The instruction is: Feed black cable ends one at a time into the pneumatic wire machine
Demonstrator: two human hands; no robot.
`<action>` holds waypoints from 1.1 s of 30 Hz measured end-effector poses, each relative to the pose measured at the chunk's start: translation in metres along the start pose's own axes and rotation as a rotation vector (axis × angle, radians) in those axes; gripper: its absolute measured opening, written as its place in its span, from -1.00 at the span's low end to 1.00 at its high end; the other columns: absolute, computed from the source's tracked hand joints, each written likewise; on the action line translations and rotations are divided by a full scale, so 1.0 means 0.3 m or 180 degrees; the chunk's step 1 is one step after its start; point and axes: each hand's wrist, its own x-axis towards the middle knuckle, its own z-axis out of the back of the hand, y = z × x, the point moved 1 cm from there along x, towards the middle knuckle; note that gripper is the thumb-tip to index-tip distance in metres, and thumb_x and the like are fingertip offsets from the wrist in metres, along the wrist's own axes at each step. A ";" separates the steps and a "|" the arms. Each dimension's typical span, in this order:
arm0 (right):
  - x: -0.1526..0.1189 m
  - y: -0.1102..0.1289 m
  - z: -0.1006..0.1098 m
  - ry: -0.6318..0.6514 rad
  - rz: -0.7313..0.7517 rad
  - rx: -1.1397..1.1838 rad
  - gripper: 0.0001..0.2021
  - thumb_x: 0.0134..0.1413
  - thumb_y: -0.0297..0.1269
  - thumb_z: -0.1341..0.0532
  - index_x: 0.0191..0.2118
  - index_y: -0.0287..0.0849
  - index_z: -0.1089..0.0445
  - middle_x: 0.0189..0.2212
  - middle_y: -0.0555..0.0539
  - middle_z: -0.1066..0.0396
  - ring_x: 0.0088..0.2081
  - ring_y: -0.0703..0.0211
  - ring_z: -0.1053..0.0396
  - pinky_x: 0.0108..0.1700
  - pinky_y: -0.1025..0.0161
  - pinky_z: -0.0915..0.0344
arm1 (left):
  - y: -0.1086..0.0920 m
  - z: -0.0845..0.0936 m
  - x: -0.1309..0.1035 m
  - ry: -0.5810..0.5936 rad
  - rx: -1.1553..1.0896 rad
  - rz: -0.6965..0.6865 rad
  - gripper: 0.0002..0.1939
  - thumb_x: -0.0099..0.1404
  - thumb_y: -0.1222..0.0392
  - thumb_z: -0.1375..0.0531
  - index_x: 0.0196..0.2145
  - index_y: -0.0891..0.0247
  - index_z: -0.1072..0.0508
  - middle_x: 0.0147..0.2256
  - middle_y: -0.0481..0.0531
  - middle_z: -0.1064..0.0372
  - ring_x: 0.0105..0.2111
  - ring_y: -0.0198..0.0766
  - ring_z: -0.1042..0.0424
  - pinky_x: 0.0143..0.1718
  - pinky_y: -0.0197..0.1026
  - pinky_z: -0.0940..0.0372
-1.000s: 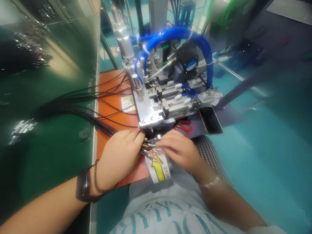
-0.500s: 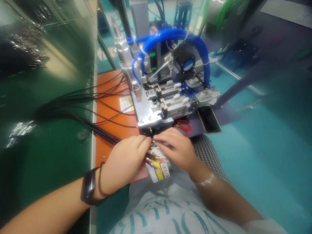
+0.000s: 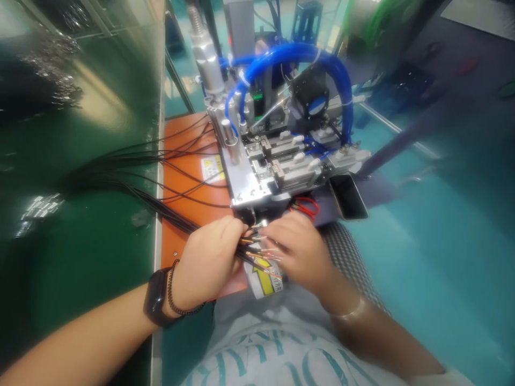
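Observation:
My left hand (image 3: 211,254) is closed around a bundle of black cables (image 3: 173,215) near their ends. Out of that grip, toward the right, fan stripped wire ends (image 3: 263,254) with thin coloured cores. My right hand (image 3: 300,249) is at the wire tips, its fingers bent and pinched together near the upper ends. What lies between those fingertips is too small and blurred to make out. Under the wires is a white label with a yellow arrow (image 3: 263,284). Just beyond both hands stands a metal machine (image 3: 251,185) with small cylinders and a thick blue hose (image 3: 298,52).
The cables run left across an orange board (image 3: 181,128) onto a green surface (image 3: 108,262). Red-handled scissors (image 3: 308,206) lie beside the machine, and a phone (image 3: 349,197) rests to their right. A green reel (image 3: 370,21) is at the upper right.
My right hand's fingers have drawn slightly away from my left fingertips, so more wire ends show between the hands. The whole view has shifted a little, with the machine appearing further right.

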 end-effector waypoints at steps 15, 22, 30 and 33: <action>0.008 0.010 -0.024 -0.0545 -0.0909 0.0736 -0.94 0.07 -0.40 -0.22 -0.35 -0.12 -0.43 -0.42 -0.01 -0.45 -0.33 0.17 -0.34 -0.25 0.19 -0.30 | -0.006 0.010 0.009 0.0011 -0.0016 0.0111 -0.96 0.19 0.30 -0.04 -0.42 0.23 -0.25 -0.51 -0.05 -0.25 -0.50 -0.25 -0.28 -0.50 -0.22 -0.13; 0.000 0.008 -0.047 -0.0434 -0.0606 0.0869 -0.90 0.05 -0.45 -0.20 -0.42 -0.13 -0.40 -0.47 -0.01 -0.42 -0.36 0.18 -0.32 -0.29 0.20 -0.29 | -0.006 0.010 0.006 0.0081 -0.0093 0.0180 -0.96 0.17 0.32 -0.05 -0.41 0.23 -0.27 -0.48 -0.05 -0.31 -0.47 -0.25 -0.32 -0.49 -0.22 -0.14; 0.011 -0.010 -0.048 -0.0202 -0.0369 0.0745 -0.89 0.13 -0.42 -0.18 -0.31 -0.13 -0.45 -0.36 -0.02 -0.49 -0.28 0.19 -0.35 -0.18 0.20 -0.32 | -0.010 0.008 0.022 0.0371 -0.0119 -0.0118 -0.85 0.18 0.39 -0.01 -0.44 0.24 -0.33 -0.50 -0.03 -0.24 -0.48 -0.25 -0.21 -0.48 -0.19 -0.10; 0.023 -0.027 -0.026 0.0117 -0.0214 0.0323 -0.87 0.16 -0.41 -0.15 -0.34 -0.15 -0.44 -0.39 -0.03 -0.46 -0.30 0.16 -0.31 -0.19 0.18 -0.27 | 0.003 0.019 0.028 0.0582 -0.0224 -0.0271 -0.69 0.19 0.46 0.01 -0.22 0.21 -0.43 -0.33 0.02 -0.34 -0.34 -0.23 -0.28 -0.33 -0.17 -0.20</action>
